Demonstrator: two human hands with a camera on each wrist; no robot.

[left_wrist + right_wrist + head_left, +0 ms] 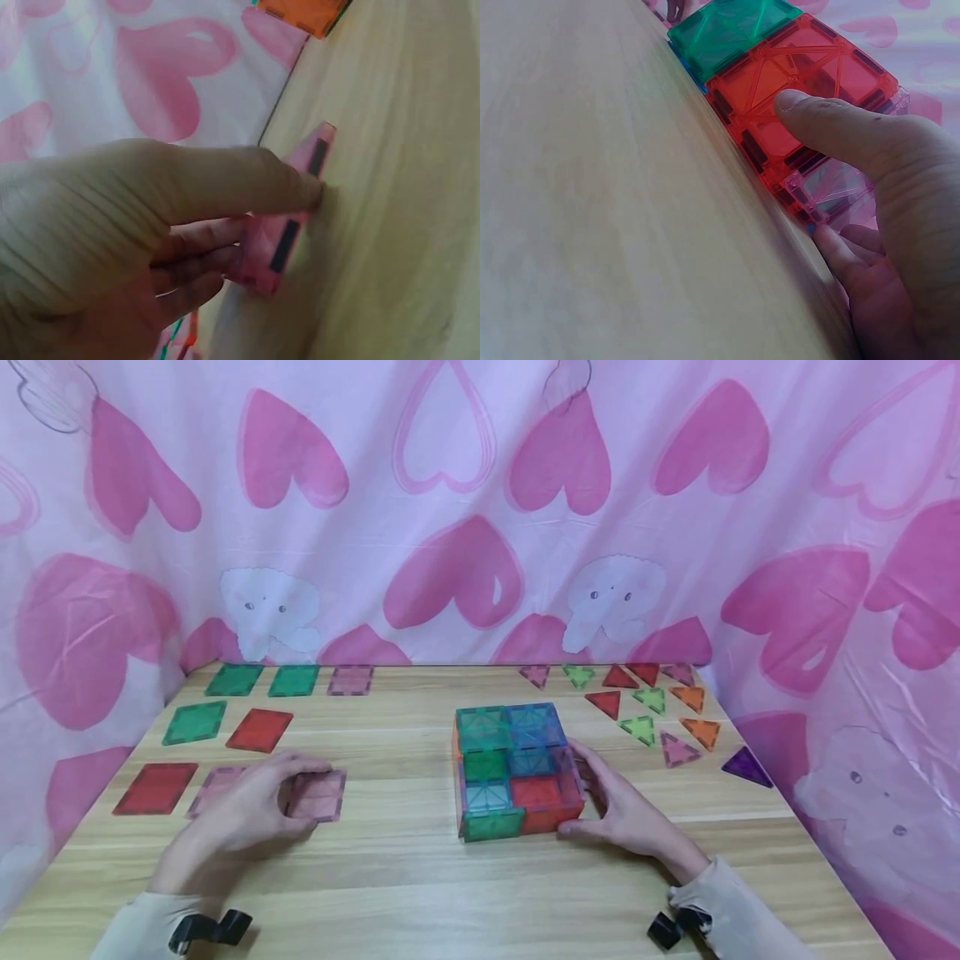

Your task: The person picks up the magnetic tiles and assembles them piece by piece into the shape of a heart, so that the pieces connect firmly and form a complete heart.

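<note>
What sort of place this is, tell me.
Probably a small indoor play corner: a wooden table, a pink heart-print curtain behind it, and colourful see-through tiles laid out on top.

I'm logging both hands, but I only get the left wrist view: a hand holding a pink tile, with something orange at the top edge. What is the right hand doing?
Observer: The right hand grips the near right part of a tile structure, with its thumb against a red tile.
Operator: Which colours does the head view show along the structure's far top edge?
Observer: A green tile on the left and a blue tile on the right.
Operator: And what lies on the table to the right, past the structure?
Observer: A scatter of triangular tiles, with a purple one farthest right.
</note>
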